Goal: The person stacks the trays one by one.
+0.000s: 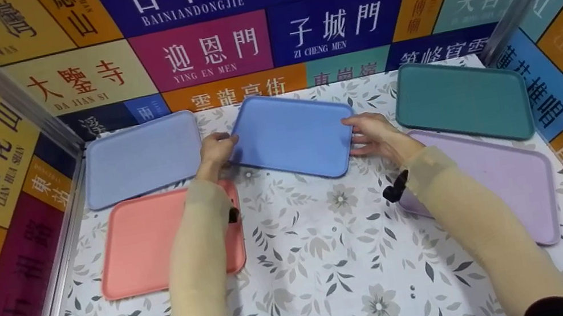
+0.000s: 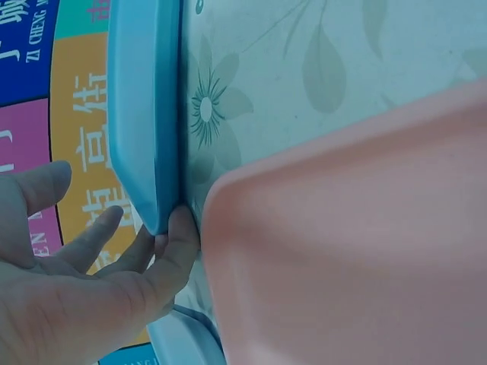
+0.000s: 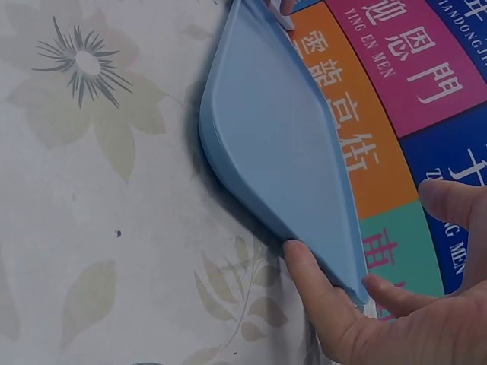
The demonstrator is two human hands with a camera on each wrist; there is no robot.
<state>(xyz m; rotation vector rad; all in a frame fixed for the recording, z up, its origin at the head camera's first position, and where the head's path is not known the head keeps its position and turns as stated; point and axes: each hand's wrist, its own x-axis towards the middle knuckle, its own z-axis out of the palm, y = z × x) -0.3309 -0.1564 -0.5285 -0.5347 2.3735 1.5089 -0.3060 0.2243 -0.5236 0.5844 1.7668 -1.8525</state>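
Note:
A blue tray (image 1: 292,136) is turned slightly askew at the back middle of the table, between both hands. My left hand (image 1: 218,149) touches its left end; in the left wrist view the fingertips (image 2: 181,228) meet the tray's end while the thumb stands apart. At the opposite end is my right hand (image 1: 378,132). Its fingers (image 3: 308,262) touch the tray's rim in the right wrist view, with the thumb off it. Whether the tray is raised from the table I cannot tell.
Left of the blue tray lies a pale blue tray (image 1: 143,159), with a coral tray (image 1: 138,247) below it, partly under my left arm. On the right are a green tray (image 1: 459,100) and a lilac tray (image 1: 500,183). Sign-covered panels (image 1: 202,50) border the floral tablecloth (image 1: 324,266).

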